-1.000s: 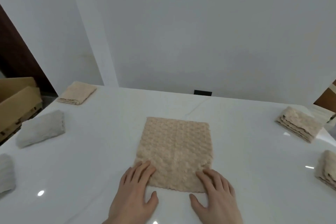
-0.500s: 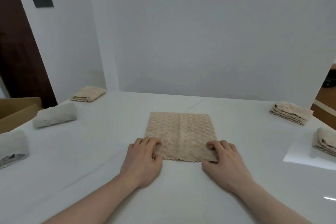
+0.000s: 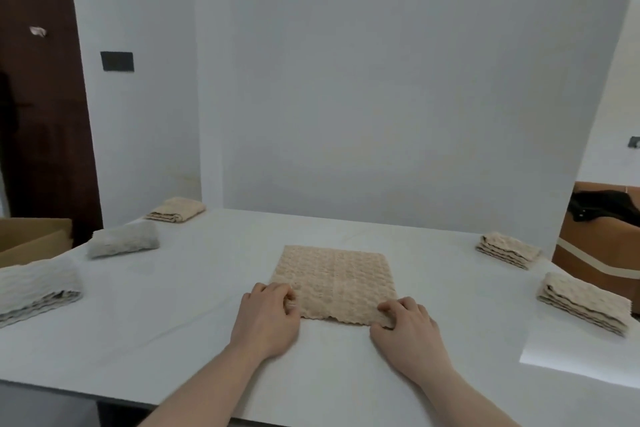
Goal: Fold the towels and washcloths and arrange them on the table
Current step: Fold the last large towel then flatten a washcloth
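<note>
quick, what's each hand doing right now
Left hand: fingers curled, pinching the near left corner of the beige washcloth.
Right hand: fingers curled, pinching the washcloth's near right corner.

A cardboard box [image 3: 33, 239] sits beside a dark door [image 3: 38, 97].

head cam | above near table [image 3: 173, 340] edge | faces forward-down | hands close, wall beyond
</note>
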The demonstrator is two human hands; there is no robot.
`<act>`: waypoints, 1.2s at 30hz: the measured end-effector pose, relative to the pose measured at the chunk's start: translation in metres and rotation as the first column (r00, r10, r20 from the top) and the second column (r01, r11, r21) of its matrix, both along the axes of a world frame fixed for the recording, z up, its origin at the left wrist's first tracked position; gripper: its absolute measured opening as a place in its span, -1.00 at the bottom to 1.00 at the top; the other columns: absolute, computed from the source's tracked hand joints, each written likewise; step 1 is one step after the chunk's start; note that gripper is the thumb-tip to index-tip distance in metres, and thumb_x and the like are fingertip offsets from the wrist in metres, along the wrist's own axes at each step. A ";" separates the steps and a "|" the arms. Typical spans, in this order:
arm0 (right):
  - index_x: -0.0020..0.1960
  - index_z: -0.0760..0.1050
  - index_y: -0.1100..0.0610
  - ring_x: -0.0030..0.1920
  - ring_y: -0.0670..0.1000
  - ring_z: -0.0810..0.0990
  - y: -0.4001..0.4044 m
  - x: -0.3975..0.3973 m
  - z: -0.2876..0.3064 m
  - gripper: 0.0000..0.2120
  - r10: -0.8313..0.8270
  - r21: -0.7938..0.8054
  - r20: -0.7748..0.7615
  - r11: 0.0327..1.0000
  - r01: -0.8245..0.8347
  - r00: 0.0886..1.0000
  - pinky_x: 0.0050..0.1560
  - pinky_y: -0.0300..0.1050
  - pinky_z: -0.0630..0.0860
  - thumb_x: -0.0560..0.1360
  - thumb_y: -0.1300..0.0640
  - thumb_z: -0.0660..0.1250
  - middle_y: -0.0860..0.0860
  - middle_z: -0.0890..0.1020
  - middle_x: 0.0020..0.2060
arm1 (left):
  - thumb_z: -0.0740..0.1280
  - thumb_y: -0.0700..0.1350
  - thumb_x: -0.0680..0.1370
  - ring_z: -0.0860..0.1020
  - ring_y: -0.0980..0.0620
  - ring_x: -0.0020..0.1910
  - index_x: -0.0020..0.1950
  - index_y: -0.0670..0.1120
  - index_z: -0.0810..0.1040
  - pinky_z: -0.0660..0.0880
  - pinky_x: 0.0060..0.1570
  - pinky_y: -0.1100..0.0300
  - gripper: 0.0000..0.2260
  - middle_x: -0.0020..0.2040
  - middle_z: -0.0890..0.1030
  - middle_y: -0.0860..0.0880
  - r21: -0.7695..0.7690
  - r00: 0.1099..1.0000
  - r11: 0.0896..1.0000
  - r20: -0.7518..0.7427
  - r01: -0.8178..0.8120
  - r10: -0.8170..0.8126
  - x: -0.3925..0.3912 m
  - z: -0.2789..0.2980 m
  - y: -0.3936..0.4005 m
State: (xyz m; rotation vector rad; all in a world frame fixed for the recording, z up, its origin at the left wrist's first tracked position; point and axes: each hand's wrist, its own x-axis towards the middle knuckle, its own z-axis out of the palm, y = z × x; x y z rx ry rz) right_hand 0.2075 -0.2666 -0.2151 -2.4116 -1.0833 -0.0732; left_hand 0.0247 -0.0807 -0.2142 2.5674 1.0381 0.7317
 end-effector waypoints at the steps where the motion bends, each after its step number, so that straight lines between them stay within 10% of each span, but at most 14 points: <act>1: 0.30 0.50 -0.17 0.35 -0.06 0.38 0.000 0.000 0.000 -0.63 -0.002 0.019 0.002 1.000 0.002 1.000 0.43 -0.06 0.29 0.51 -0.10 0.19 -0.20 0.45 0.17 | 0.18 -0.03 0.54 0.42 0.09 0.17 0.14 0.12 0.51 0.36 0.22 0.18 -0.78 0.13 0.58 0.22 0.004 1.000 1.000 0.024 0.005 -0.005 -0.001 0.001 0.000; 23: -0.14 0.46 -0.10 -0.05 -0.12 0.50 -0.028 -0.022 -0.008 -0.84 0.081 0.298 0.037 0.950 -0.088 0.996 -0.08 -0.19 0.40 0.59 0.11 0.28 -0.20 0.55 -0.18 | 0.26 -0.15 0.52 0.55 0.24 -0.02 -0.11 0.23 0.51 0.48 -0.04 0.32 -0.77 -0.12 0.61 0.28 -0.145 0.979 0.981 0.178 0.129 -0.102 -0.053 -0.006 -0.019; 32: -0.22 0.41 0.07 -0.30 -0.01 0.48 -0.071 -0.052 0.066 -0.74 0.102 0.572 0.081 0.810 -0.130 0.991 -0.18 0.07 0.47 0.65 0.12 0.25 0.02 0.51 -0.36 | 0.27 -0.25 0.53 0.56 0.21 -0.16 0.02 0.13 0.52 0.45 -0.15 0.30 -0.74 -0.15 0.63 0.12 -0.018 0.898 0.985 0.413 0.173 -0.151 -0.100 0.094 -0.036; 36: -0.13 0.50 0.02 -0.30 -0.11 0.49 -0.071 -0.066 0.133 -0.83 0.098 0.692 0.079 0.711 -0.125 0.992 -0.21 -0.16 0.43 0.64 0.10 0.28 -0.02 0.57 -0.32 | 0.34 -0.14 0.59 0.54 0.25 -0.18 0.04 0.09 0.56 0.41 -0.20 0.31 -0.88 -0.16 0.63 0.15 0.052 0.816 0.984 0.553 0.169 -0.169 -0.110 0.158 -0.046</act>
